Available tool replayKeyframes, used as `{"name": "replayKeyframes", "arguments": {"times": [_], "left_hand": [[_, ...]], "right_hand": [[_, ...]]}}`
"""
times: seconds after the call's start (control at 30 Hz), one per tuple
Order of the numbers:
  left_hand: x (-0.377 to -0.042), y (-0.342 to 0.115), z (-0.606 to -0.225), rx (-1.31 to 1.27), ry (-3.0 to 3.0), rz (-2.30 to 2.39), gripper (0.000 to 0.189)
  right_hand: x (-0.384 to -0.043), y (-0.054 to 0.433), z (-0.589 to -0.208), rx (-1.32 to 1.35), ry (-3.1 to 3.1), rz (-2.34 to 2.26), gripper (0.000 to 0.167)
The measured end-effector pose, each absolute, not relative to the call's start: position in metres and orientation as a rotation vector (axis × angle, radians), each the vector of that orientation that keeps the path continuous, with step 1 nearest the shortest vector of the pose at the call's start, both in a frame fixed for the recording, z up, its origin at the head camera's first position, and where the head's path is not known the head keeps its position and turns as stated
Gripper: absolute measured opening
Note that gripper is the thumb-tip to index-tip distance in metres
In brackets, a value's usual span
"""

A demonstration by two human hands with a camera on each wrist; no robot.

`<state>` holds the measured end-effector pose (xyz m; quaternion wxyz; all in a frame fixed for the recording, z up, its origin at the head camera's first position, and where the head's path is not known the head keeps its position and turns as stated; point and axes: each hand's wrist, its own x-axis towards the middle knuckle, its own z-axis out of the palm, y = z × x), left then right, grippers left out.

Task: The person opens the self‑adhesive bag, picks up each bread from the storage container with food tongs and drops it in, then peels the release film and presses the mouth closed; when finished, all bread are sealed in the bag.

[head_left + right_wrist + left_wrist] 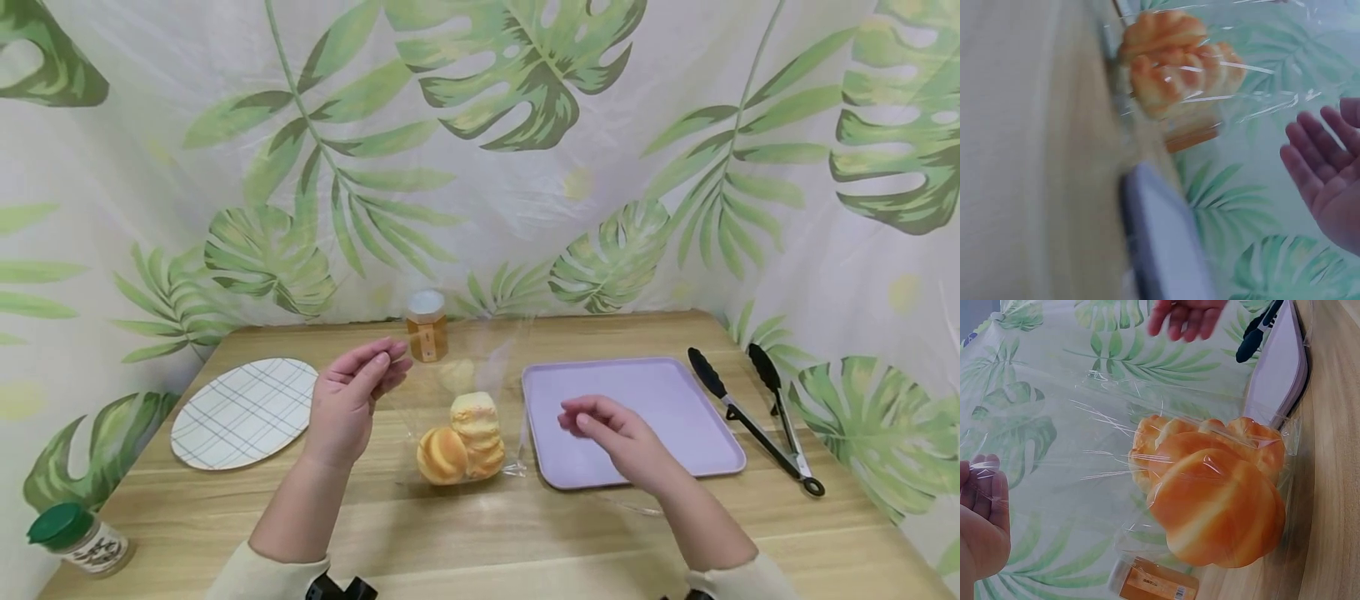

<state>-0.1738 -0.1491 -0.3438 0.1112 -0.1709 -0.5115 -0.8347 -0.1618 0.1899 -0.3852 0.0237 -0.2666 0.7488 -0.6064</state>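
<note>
Bag (491, 371) (clear) holds bread (480, 433); left fingers (365, 357) pinch it, right fingers (600, 407) loosely apart.

Golden-brown bread (1175, 65) sits inside a clear plastic bag (1267, 110) streaked with glare. Just beside the bread shows an amber-brown thing (1192, 139), partly hidden. Farther from the bread lies a pale, blurred tray (1172, 244), near the wooden table (1088, 200). Apart from the bread, the person's right hand (1332, 178) extends nearly straight fingers. Behind the bread hangs a leaf-printed cloth (1235, 200).
</note>
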Motion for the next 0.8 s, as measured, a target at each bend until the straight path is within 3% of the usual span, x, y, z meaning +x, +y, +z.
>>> {"name": "replayKeyframes", "arguments": {"times": [0.37,0.6,0.8], "left_hand": [[-0.175,-0.151,-0.345,-0.499,-1.500,-2.451,0.026],[-0.178,-0.153,-0.345,-0.517,-1.510,-2.453,0.027],[-0.180,-0.156,-0.343,-0.366,-1.574,-2.358,0.029]], "right_hand": [[-0.211,0.142,-0.330,-0.603,2.447,-1.834,0.043],[-0.228,0.125,-0.323,-0.532,2.444,-1.904,0.027],[-0.233,0.129,-0.325,-0.549,2.403,-2.012,0.025]]}}
